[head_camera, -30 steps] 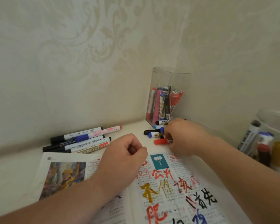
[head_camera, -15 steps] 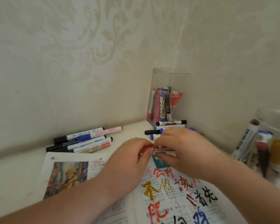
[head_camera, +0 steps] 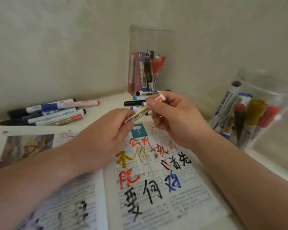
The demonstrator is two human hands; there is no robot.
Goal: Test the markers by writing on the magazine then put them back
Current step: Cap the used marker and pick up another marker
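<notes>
Both hands on one marker (head_camera: 139, 115), held in air above magazine (head_camera: 173, 188), near top of page. Left hand (head_camera: 106, 130) curled round cap end, right hand (head_camera: 175, 118) pinching barrel — looks like cap pull. Risk: cap sticks, pops free, wet tip jabs fingers or streaks page. Weak pinch — barrel could drop among loose markers (head_camera: 131, 102) by clear box (head_camera: 150, 40).

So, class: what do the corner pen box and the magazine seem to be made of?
Box: clear hard plastic, likely acrylic, glossy; markers show through its flat walls. Magazine: thin printed paper, matte-looking; pages bend at the fold.
</notes>
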